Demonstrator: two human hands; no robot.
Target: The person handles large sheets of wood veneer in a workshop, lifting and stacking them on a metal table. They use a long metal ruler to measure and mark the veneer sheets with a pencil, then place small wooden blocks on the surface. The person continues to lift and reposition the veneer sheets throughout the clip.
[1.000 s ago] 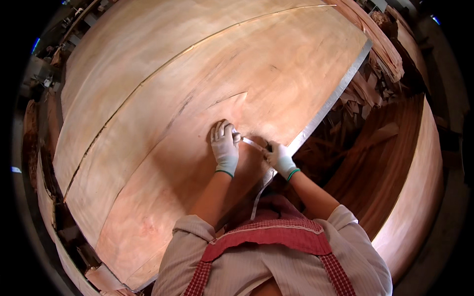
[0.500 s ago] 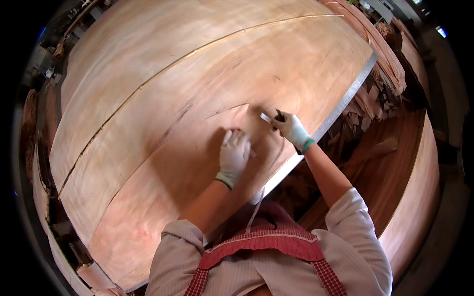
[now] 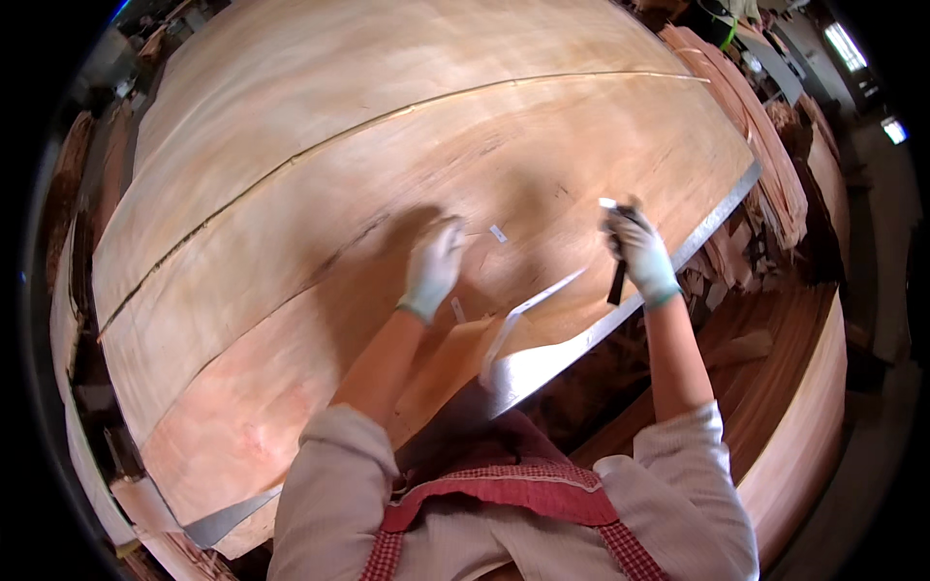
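A large thin wood veneer sheet (image 3: 291,378) spreads in front of me. My left hand (image 3: 433,263), in a pale glove, is over its middle, fingers curled in and blurred; whether they hold anything is hidden. Nearer its right edge, my gloved right hand (image 3: 639,254) is closed on a knife-like tool (image 3: 617,283) with a black handle, a small white piece showing at its upper end. Between my hands lies a short white tape piece (image 3: 498,233), with another tape piece (image 3: 458,310) below my left hand. A long white strip (image 3: 523,305) curves over the near edge, where the veneer bulges up.
A metallic edge (image 3: 717,210) borders the sheet on the right. Beyond it are torn veneer scraps (image 3: 712,266) and a stack of veneer (image 3: 775,368). A long dark-edged seam (image 3: 281,167) crosses the sheet's far part.
My right hand has moved right with the tool, away from my left hand. My left hand has shifted slightly left and farther away. The long strip and bulged veneer now show near my waist.
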